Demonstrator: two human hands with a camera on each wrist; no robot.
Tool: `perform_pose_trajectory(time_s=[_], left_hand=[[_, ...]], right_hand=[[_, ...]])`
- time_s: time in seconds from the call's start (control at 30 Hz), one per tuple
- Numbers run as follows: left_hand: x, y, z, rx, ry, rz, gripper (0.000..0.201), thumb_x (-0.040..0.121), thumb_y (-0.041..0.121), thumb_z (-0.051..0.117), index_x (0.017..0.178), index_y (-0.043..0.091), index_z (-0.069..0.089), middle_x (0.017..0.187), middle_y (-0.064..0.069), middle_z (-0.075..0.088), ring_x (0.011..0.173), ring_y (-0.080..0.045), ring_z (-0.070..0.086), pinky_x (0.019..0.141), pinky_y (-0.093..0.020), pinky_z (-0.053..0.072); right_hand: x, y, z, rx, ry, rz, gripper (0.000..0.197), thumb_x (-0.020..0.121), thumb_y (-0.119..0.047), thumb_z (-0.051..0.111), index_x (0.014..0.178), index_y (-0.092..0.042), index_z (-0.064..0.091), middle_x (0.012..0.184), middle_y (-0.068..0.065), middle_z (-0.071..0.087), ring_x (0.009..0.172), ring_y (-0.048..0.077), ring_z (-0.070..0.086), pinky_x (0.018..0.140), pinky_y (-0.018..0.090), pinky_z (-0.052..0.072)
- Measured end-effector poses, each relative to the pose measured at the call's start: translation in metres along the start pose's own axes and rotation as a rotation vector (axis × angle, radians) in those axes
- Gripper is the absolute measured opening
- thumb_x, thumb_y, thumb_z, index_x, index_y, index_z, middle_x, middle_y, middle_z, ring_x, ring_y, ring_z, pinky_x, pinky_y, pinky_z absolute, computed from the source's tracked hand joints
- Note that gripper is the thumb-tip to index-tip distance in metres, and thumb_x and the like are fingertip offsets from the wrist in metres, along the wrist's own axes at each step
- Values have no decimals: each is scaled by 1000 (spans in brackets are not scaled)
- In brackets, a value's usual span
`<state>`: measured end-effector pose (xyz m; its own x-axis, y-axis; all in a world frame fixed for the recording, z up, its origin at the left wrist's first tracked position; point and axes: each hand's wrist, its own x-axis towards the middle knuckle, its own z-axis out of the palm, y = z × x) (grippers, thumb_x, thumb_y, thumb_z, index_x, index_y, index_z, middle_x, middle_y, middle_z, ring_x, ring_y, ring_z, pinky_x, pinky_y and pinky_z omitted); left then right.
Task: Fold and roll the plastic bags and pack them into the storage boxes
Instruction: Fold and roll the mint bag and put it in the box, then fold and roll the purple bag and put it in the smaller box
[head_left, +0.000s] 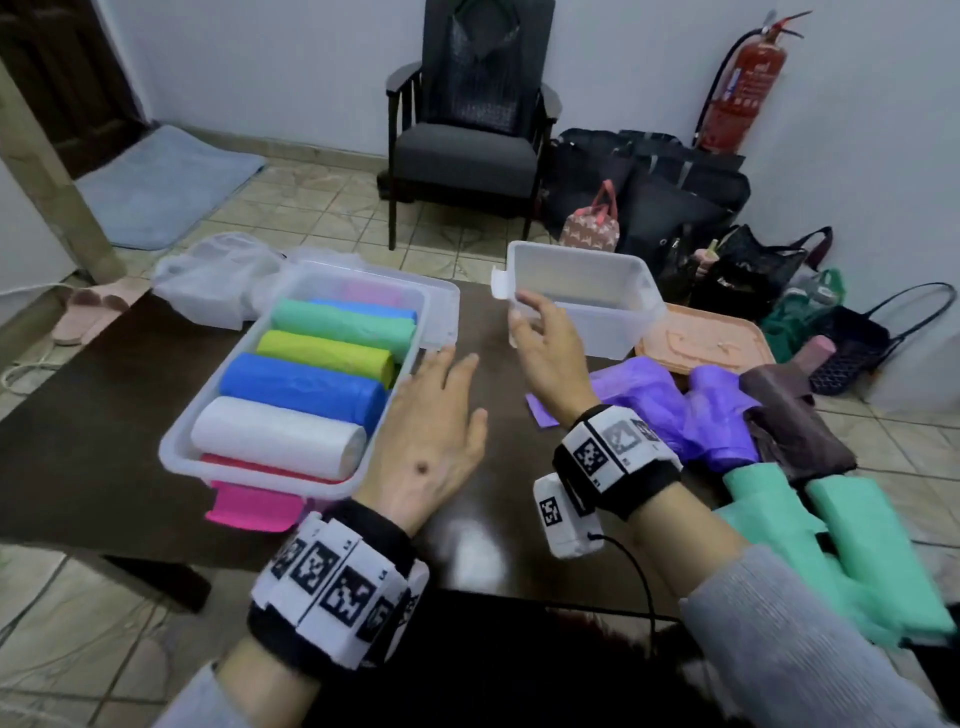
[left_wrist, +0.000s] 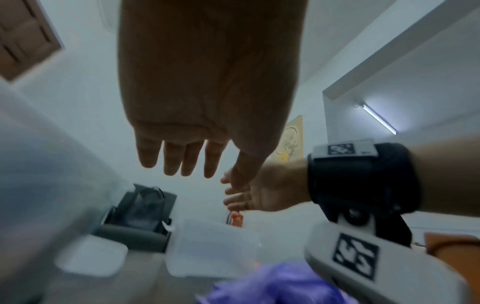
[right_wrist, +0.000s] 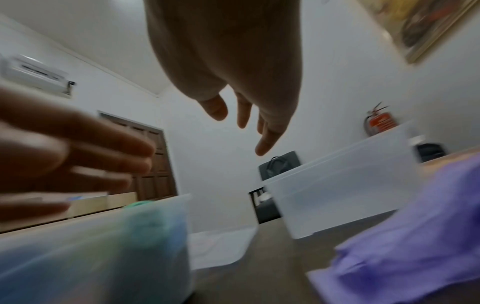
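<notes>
Rolls (head_left: 291, 395) of plastic bags fill the storage box (head_left: 176, 441) on the dark worktop (head_left: 93, 467); the left hand (head_left: 431, 431) hovers open beside its rim, holding nothing; the right hand (head_left: 550, 358) reaches, fingers loose, toward the empty box (head_left: 618, 317); purple bags (head_left: 675, 410) and green bags (head_left: 857, 540) lie unrolled at the right.

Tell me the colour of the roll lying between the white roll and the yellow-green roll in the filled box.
Blue roll; clearest in the head view.

Home room, tiled floor (head_left: 322, 218), armchair (head_left: 467, 130), doormat (head_left: 166, 182) (slippers (head_left: 88, 312) beside), bags (head_left: 675, 208)
</notes>
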<state>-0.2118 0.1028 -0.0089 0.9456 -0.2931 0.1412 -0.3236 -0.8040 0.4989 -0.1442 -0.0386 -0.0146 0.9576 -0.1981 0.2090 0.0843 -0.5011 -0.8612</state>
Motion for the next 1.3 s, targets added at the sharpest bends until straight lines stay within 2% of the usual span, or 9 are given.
perform_pose_trajectory(time_s=[0.13,0.3,0.4,0.5,0.63,0.8,0.9,1.07,1.3], left_hand=[[14,26,57,-23,-231,-44,58,97,29,41,149,17,16,158,-7,6,146,-23,5,117,-37,8],[24,26,113,94,-482,-169,68,98,45,34,151,16,2,157,-13,-10,145,-30,-7,116,-46,2],[25,22,130,173,-572,-198,75,94,58,28,151,21,-6,156,-10,-20,143,-30,-17,113,-54,-3],[26,20,135,227,-635,-204,81,91,64,27,149,24,-13,153,-6,-29,141,-28,-25,110,-59,-6],[27,19,136,246,-684,-214,81,91,65,25,147,27,-20,149,-4,-37,138,-26,-32,109,-59,-10],[29,18,138,249,-716,-229,80,91,66,22,145,28,-24,146,-3,-41,136,-25,-36,108,-58,-14],[29,19,138,248,-728,-231,80,91,66,21,144,29,-25,145,-2,-43,135,-25,-37,108,-58,-15],[29,19,137,253,-754,-236,80,91,66,20,143,29,-28,144,-2,-45,133,-24,-40,107,-58,-16],[29,19,136,249,-760,-234,80,91,67,21,143,29,-27,144,-2,-44,134,-24,-39,107,-58,-16]], right_hand=[[21,35,-61,-59,179,194,38,95,-17,45,132,-11,49,137,8,47,121,19,47,96,21,32],[55,83,-105,58,348,405,65,69,-42,51,127,-13,52,124,10,56,112,28,54,100,49,43],[79,103,-118,178,391,543,71,69,-39,57,133,-9,47,127,9,53,117,30,53,97,48,47],[86,92,-117,313,344,656,57,76,-38,62,121,-4,51,110,12,58,94,31,63,71,37,56],[98,87,-105,455,297,691,53,88,-30,61,132,-7,43,124,14,47,68,22,58,76,33,57],[110,97,-90,682,314,714,54,94,-16,54,142,-5,33,150,13,26,111,40,50,79,38,54],[110,101,-88,787,329,725,52,94,-9,51,141,-2,31,149,13,26,122,44,44,85,43,52],[106,102,-88,858,341,679,35,91,1,48,125,5,41,124,13,37,96,38,54,89,41,53],[84,97,-87,963,355,635,21,91,4,45,112,3,39,128,18,37,93,39,59,64,36,60]])
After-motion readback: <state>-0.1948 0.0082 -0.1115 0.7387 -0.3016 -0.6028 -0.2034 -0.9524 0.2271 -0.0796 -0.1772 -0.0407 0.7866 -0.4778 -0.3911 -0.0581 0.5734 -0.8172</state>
